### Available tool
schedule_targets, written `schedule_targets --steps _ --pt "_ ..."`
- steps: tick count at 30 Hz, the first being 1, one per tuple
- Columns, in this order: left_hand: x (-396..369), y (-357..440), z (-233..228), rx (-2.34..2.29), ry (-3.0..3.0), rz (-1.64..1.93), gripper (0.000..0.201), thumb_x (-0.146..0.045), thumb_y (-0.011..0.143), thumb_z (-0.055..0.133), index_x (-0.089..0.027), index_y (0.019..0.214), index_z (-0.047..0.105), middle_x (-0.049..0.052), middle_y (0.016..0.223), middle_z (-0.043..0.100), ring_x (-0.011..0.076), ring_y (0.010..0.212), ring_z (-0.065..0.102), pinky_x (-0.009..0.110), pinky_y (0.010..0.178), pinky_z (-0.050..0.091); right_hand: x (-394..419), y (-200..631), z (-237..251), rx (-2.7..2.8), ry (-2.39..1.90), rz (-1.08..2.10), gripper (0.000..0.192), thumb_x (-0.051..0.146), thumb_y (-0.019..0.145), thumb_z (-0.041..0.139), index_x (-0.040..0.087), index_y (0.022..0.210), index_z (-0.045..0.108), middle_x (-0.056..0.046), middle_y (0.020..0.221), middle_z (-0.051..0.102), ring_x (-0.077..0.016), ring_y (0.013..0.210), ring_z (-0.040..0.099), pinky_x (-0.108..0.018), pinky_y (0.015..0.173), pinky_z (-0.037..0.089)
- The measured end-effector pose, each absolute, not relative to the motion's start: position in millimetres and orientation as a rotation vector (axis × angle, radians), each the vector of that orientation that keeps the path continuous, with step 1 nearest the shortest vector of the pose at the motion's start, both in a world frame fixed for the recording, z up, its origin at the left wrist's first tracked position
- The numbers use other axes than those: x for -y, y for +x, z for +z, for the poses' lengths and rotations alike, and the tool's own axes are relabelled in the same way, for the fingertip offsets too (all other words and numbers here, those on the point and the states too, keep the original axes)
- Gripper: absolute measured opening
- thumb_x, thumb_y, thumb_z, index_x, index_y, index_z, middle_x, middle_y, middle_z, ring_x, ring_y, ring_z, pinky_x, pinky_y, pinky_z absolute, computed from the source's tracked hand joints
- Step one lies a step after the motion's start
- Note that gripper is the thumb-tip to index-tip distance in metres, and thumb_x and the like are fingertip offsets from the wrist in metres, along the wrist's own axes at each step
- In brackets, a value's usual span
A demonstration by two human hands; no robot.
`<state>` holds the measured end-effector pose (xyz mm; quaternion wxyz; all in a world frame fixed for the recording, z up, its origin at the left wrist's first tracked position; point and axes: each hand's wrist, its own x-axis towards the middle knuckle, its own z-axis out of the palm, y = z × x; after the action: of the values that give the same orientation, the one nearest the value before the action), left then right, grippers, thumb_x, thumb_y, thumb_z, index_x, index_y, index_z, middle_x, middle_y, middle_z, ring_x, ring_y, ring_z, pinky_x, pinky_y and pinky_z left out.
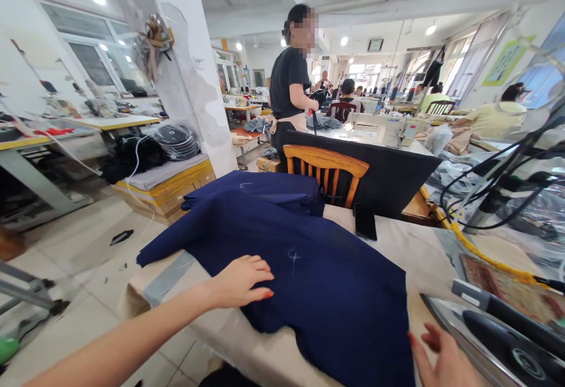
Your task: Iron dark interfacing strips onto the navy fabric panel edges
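Observation:
A navy blue cut piece of fabric [326, 275] with a chalk-like mark lies spread over the padded table, its near edge curved. Behind it is more navy cloth [265, 186], folded and also marked. My left hand [242, 281] rests flat on the left part of the front piece, fingers stretched out and holding nothing. At the lower right, my right hand [441, 354] is beside the fabric's right edge, thumb and fingers apart. Whether the thumb touches the cloth I cannot tell. Just right of that hand stands a steam iron [498, 334], partly cut off by the frame.
A black phone [365, 222] lies at the table's far side, before a wooden chair [326, 166]. Cables [485, 181] and a yellow hose [481, 252] run along the right. A person in black [289, 81] stands beyond. Boxes [172, 184] stand left by the pillar.

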<state>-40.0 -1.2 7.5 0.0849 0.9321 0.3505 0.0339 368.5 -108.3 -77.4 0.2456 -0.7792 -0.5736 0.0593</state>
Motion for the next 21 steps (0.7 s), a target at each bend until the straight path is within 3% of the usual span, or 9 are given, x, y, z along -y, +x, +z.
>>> schedule_targets --steps 2,4,7,11,17,21 --pt "-6.4 -20.6 -10.9 -1.001 2.777 0.245 0.033 -0.032 0.098 0.038 -0.026 0.126 0.054 0.003 0.128 0.056 0.0188 0.117 0.05 0.034 0.103 0.033 94.5 357.8 -72.7 1.853 -1.927 -0.08 0.045 0.048 0.091 0.031 0.013 0.106 0.055 -0.018 0.104 0.066 -0.0287 0.096 0.064 -0.045 0.08 0.053" --pt "-17.6 -10.0 -33.3 -0.905 2.787 0.222 0.042 -0.041 0.098 0.038 -0.028 0.138 0.041 0.003 0.141 0.044 0.0211 0.132 0.037 0.04 0.111 0.021 77.2 334.4 -76.6 2.138 -1.693 -0.101 0.041 0.045 0.091 0.036 0.019 0.114 0.057 -0.011 0.118 0.062 -0.024 0.109 0.059 -0.041 0.091 0.049" --pt "-36.0 -14.4 -56.4 -0.938 2.739 0.125 0.063 -0.059 0.092 0.04 -0.029 0.145 0.027 0.005 0.151 0.025 0.0266 0.14 0.019 0.048 0.114 0.01 56.6 294.5 -91.1 2.353 -1.541 -0.036 0.049 0.044 0.088 0.045 0.03 0.135 0.044 -0.004 0.141 0.043 -0.0242 0.127 0.043 -0.049 0.104 0.037" --pt "-44.7 -26.8 -54.0 -0.992 2.659 0.106 0.069 -0.063 0.089 0.042 -0.03 0.146 0.022 0.006 0.153 0.018 0.028 0.141 0.014 0.052 0.113 0.006 49.3 276.5 -99.9 2.439 -1.501 -0.009 0.056 0.041 0.091 0.041 0.027 0.144 0.029 -0.008 0.149 0.026 -0.0274 0.135 0.029 -0.059 0.106 0.028" --pt "-39.6 -38.1 -44.3 -1.105 2.7 0.15 0.054 -0.055 0.095 0.037 -0.032 0.143 0.031 0.002 0.149 0.03 0.023 0.14 0.019 0.05 0.114 0.003 50.2 321.4 -95.1 2.452 -1.458 0.073 0.052 0.047 0.091 0.042 0.032 0.141 0.035 -0.002 0.145 0.037 -0.0227 0.13 0.038 -0.05 0.104 0.038" --pt "-36.7 -46.3 -51.6 -1.237 2.69 0.157 0.055 -0.054 0.094 0.04 -0.027 0.142 0.033 0.007 0.149 0.029 0.0274 0.14 0.02 0.056 0.112 0.005 55.9 363.3 -96.1 2.298 -1.563 0.087 0.041 0.048 0.091 0.041 0.028 0.124 0.056 -0.003 0.133 0.053 -0.0222 0.121 0.05 -0.043 0.1 0.044"
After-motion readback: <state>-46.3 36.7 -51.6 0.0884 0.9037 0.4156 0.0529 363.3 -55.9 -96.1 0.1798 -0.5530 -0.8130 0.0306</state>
